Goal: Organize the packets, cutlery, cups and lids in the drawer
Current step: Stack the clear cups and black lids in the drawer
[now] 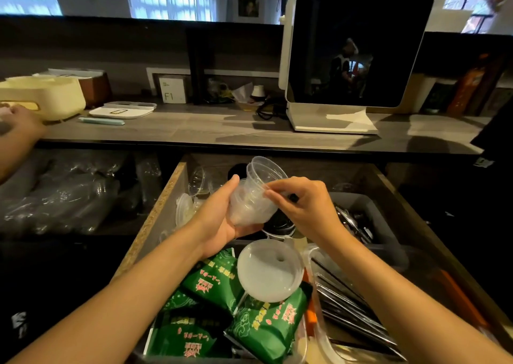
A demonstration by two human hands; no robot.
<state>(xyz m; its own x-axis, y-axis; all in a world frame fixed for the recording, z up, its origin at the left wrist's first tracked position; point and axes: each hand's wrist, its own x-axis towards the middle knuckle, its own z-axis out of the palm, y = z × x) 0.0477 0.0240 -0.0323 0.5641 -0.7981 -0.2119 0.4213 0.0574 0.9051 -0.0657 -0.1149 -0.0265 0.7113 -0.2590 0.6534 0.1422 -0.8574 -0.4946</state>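
Frame centre: left hand (222, 213) cradles 2 nested cups (254, 197) (light, flimsy, slippery); right hand (302, 208) pinches the rim, the safest hold.

Tilted stack of clear plastic cups (256, 194) above drawer (155, 219) of green packets (222, 280), lids (268, 270).

Clear plastic cups (256, 194); glossy green packets (222, 280)

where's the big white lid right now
In the head view the white lid lies low in the drawer, resting on the green packets, left of the black straws, below both hands.
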